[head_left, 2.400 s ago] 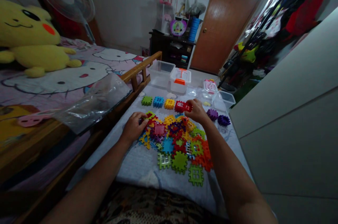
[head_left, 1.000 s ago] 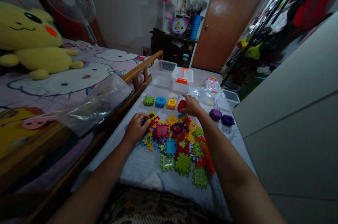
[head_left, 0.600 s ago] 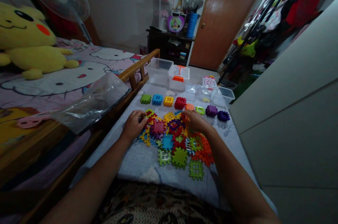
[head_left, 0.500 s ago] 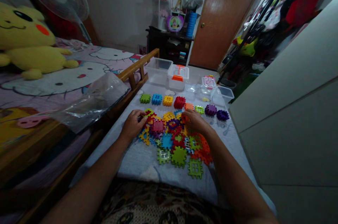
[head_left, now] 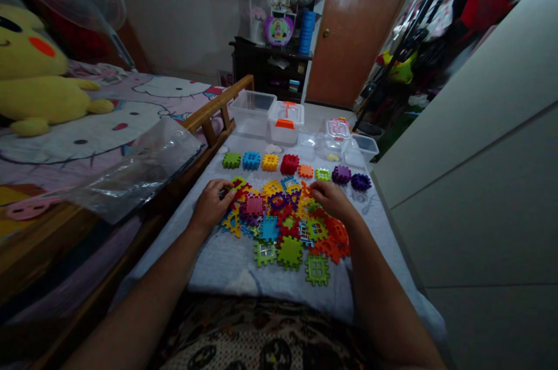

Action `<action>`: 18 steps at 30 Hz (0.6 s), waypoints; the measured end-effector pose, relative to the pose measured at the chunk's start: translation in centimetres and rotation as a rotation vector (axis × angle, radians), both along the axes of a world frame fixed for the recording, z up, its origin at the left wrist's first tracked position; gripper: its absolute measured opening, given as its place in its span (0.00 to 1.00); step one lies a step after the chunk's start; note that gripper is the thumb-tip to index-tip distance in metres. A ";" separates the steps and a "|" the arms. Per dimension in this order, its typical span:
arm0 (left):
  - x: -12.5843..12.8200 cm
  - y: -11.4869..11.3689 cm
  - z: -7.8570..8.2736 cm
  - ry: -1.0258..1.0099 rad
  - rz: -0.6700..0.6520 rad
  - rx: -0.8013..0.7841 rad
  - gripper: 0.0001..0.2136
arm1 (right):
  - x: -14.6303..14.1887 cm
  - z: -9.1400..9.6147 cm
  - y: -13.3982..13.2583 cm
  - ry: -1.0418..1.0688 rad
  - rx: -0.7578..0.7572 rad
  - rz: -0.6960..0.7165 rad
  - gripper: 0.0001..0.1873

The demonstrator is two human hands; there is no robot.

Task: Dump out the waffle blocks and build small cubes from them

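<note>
A mixed pile of plastic interlocking tiles lies on the cloth between my hands, with a pink tile (head_left: 254,205), a blue tile (head_left: 269,228) and a green tile (head_left: 290,252) on show. My right hand (head_left: 335,200) pinches an orange interlocking tile (head_left: 306,189) at the pile's far right side. At the far left edge, my left hand (head_left: 213,205) is curled beside a lime-green tile (head_left: 239,184). Something dark shows between its thumb and fingers, too small to make out. Behind the pile runs a row of same-coloured stacks, among them a red stack (head_left: 290,164) and a purple stack (head_left: 341,174).
Clear plastic boxes stand at the far end, including an open bin (head_left: 253,113) and a box with orange latches (head_left: 286,123). A wooden rail (head_left: 218,111) borders the left, with a plastic bag (head_left: 135,175) over it. A white cabinet (head_left: 475,184) flanks the right.
The view has shifted, so everything sits slightly further left. My right hand has drawn away to the right of the pile, and the orange tile at its fingertips shows more clearly. The left hand stays put.
</note>
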State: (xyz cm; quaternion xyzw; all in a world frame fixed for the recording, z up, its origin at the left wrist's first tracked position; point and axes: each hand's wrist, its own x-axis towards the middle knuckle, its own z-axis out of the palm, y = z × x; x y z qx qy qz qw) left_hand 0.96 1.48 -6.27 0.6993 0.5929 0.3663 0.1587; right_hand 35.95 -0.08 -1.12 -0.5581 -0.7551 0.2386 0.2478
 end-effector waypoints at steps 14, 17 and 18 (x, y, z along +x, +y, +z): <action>-0.2 0.1 -0.1 0.025 0.009 0.006 0.13 | 3.8 -0.3 -0.8 0.117 0.123 -0.257 0.13; -0.2 0.2 -0.2 0.021 0.003 0.006 0.13 | 5.9 0.4 -2.1 0.085 0.050 -0.280 0.12; -0.2 0.2 -0.2 0.018 -0.001 0.008 0.13 | 6.4 0.6 -2.7 0.059 0.000 -0.260 0.12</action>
